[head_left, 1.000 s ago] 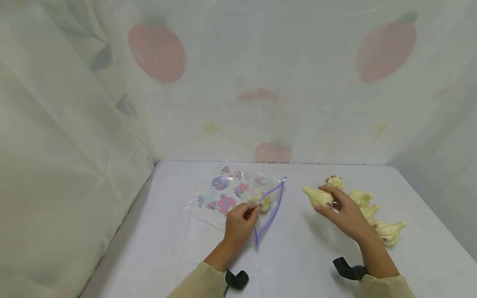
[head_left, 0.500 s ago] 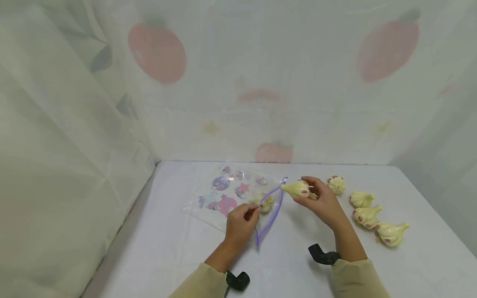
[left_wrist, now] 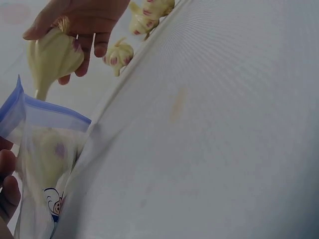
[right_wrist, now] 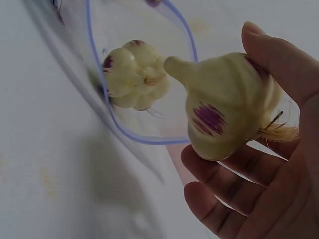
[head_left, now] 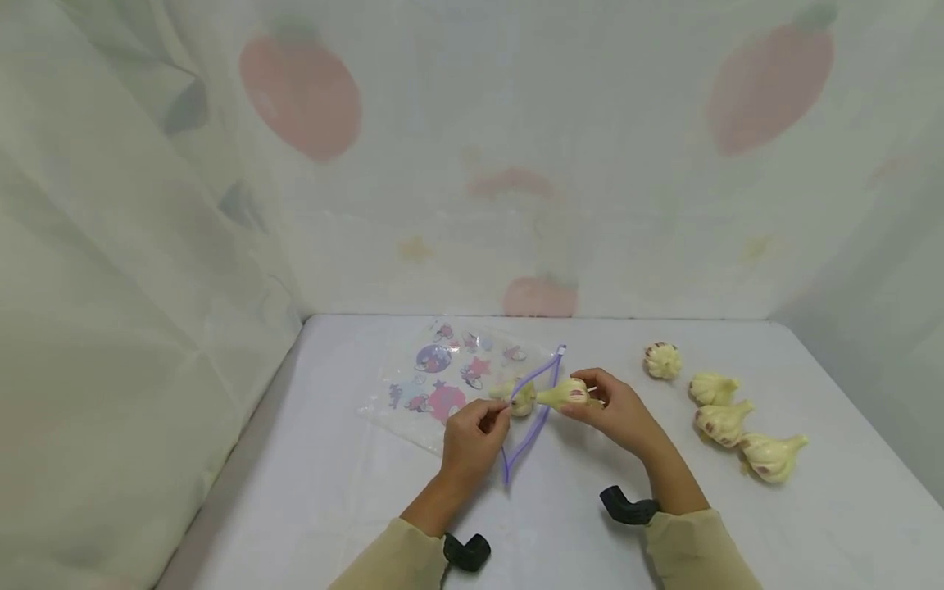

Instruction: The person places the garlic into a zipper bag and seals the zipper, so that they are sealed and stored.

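A clear zip bag with cartoon prints lies on the table, its purple-edged mouth held apart and facing right. My left hand pinches the near rim of that mouth. Inside the bag, close behind the opening, sits one garlic bulb. My right hand grips another garlic bulb by its rooted end, between thumb and fingers. That bulb's stem points left, right at the bag's mouth, and overlaps the rim in the head view.
Several garlic bulbs lie at the right of the white table: a lone bulb farther back and a row ending in a near bulb. Curtain-like cloth closes off the left, and a printed sheet stands behind.
My right hand has carried its garlic bulb leftward from beside the other bulbs to the bag's mouth. My left hand has stayed on the rim, and the bag has hardly moved.
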A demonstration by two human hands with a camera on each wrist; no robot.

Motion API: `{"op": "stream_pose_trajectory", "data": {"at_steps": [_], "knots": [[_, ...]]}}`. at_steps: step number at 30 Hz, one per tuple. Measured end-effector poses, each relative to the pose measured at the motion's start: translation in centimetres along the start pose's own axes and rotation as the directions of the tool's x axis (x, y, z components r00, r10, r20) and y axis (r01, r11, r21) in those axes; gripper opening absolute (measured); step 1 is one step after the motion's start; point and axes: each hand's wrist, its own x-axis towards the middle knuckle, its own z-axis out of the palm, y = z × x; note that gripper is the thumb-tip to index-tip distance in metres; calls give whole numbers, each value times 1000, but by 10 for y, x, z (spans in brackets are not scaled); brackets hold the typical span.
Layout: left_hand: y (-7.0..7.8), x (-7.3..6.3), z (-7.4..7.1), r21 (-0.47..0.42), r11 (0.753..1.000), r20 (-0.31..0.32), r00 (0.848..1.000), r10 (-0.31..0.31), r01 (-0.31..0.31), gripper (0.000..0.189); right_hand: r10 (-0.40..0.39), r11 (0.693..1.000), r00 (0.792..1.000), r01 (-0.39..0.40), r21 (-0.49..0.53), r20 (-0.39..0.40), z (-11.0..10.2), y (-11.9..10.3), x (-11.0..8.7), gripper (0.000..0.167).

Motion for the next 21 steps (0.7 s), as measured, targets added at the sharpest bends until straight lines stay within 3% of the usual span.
{"op": "stream_pose_trajectory", "data": {"at_steps": [6,12,21], "knots": [[-2,1,-1,3,1000,-9,1000,15,-15,4,19,999,1000,-18,-50,23,11,3,3,58],[-3,0,2,-11,1000,-2,1000,17,-17,4,46,991,999,-48,-124,-25,22,3,4,65],[1,1,2,9,1000,-7,1000,29,-29,4,54,989,995,-66,-136,-88,38,8,7,71]]}}
